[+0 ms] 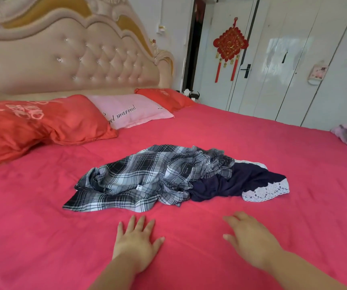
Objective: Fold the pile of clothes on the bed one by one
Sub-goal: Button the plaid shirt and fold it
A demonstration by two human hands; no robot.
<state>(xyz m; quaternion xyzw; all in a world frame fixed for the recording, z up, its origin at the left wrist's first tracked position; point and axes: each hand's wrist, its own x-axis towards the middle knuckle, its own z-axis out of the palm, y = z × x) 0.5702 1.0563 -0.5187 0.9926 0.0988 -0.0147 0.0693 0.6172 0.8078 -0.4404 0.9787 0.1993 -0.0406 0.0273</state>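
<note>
A crumpled pile of clothes lies near the middle of the bed (294,216), made up of a black-and-white plaid garment (139,176) heaped against a dark navy garment (237,183) with white lace trim at its right edge. Just in front of the pile, apart from it, the person's left hand (136,241) lies flat on the pink sheet with fingers straight and spread, while the right hand (250,237) hovers or rests low beside it, fingers loosely extended; neither holds anything. Behind the clothes, a red pillow (42,122), a pink pillow (130,110) and another red pillow (166,98) line the tufted headboard (74,59).

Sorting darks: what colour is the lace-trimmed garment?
Dark navy garment with white lace trim, head view.
</note>
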